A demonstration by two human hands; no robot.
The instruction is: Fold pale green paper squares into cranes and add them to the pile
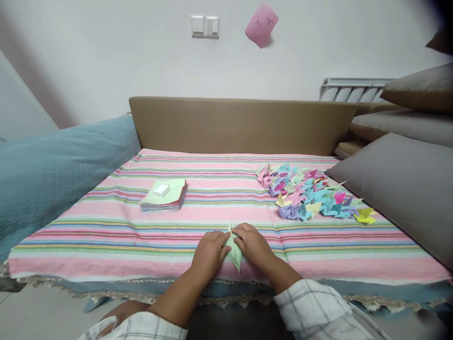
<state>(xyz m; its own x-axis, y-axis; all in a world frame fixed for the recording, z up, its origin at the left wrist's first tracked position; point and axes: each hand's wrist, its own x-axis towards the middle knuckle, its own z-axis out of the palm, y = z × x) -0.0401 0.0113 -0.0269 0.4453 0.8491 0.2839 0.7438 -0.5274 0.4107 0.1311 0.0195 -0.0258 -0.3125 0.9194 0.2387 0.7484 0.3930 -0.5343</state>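
Observation:
A pale green folded origami paper [235,255], long and diamond-shaped, lies on the striped cloth near the front edge. Its narrow tip points away from me. My left hand [210,252] grips its left edge between thumb and fingers. On the opposite side, my right hand [253,243] is closed on the right edge, with thumb and fingertips on the upper part. Fingers cover some of the paper's middle.
A stack of square coloured paper [164,194] lies to the left, with a small white block [162,190] on top. Several folded paper cranes [311,193] spread at the right, beside a grey cushion [399,184]. Behind stands a brown backrest [240,125]; a blue-covered armrest [67,165] bounds the left.

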